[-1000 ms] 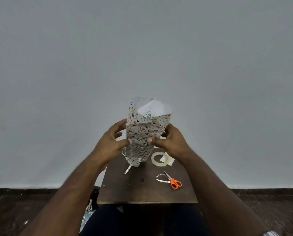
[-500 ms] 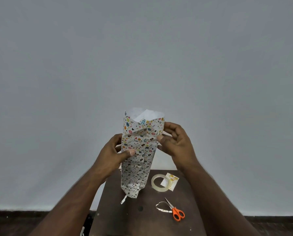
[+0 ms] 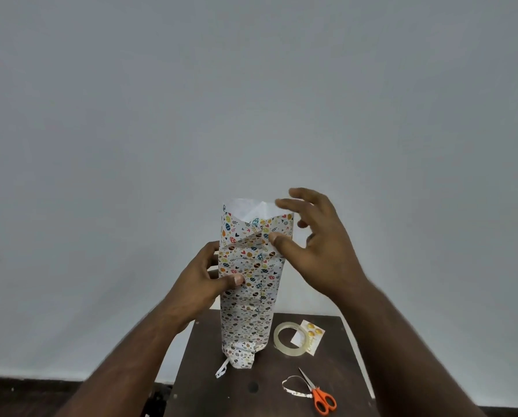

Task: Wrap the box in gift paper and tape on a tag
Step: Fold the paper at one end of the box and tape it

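Table (image 3: 221,395): tape roll (image 3: 290,338), tag (image 3: 311,337), scissors (image 3: 319,397).

Orange-handled scissors (image 3: 317,394) are lying near the front right of a small dark wooden table (image 3: 269,395), blades closed and pointing away. A curled paper offcut (image 3: 292,386) is resting against them (patterned, thin). Behind, a plain grey wall (image 3: 251,100) is filling the view.

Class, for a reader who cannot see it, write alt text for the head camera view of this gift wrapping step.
A person holds a tall box wrapped in patterned gift paper upright above a small dark table: the left hand grips its side, the right hand touches the open top end with its thumb, fingers spread. On the table lie a tape roll, a tag and orange scissors.
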{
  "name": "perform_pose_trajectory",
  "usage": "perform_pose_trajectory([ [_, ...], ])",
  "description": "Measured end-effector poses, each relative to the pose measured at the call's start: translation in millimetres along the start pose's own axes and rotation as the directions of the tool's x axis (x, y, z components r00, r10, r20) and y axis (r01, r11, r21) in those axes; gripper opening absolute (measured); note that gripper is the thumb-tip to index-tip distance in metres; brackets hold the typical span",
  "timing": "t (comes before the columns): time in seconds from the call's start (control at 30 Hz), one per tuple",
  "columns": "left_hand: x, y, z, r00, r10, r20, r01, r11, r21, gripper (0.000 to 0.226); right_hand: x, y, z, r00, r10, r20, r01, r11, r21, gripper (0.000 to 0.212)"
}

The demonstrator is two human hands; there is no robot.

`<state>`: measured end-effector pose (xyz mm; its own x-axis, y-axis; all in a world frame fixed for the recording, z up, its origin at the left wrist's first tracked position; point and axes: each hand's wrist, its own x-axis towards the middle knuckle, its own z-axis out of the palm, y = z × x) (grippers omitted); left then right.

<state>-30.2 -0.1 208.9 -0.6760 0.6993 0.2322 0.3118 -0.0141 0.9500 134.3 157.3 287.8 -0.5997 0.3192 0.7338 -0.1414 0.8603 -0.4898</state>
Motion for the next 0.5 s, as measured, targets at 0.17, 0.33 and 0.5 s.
perform_pose_trajectory([
  [0.17, -2, 3, 0, 1.0, -0.002, 0.001, 0.002, 1.0, 0.012, 0.057, 33, -29, -10, 0.938, 0.03, 0.346, 0.105, 0.925, -0.366, 0.038],
  [0.33, -2, 5, 0, 1.0, -0.01, -0.004, 0.011, 1.0, 0.024, 0.053, 37, -36, -11, 0.935, 0.021, 0.355, 0.085, 0.956, -0.28, 0.021],
  [0.5, -2, 5, -2, 1.0, -0.028, -0.002, 0.028, 0.999, 0.03, 0.057, 33, -38, -11, 0.915, 0.045, 0.401, 0.066, 0.964, -0.258, 0.026],
])
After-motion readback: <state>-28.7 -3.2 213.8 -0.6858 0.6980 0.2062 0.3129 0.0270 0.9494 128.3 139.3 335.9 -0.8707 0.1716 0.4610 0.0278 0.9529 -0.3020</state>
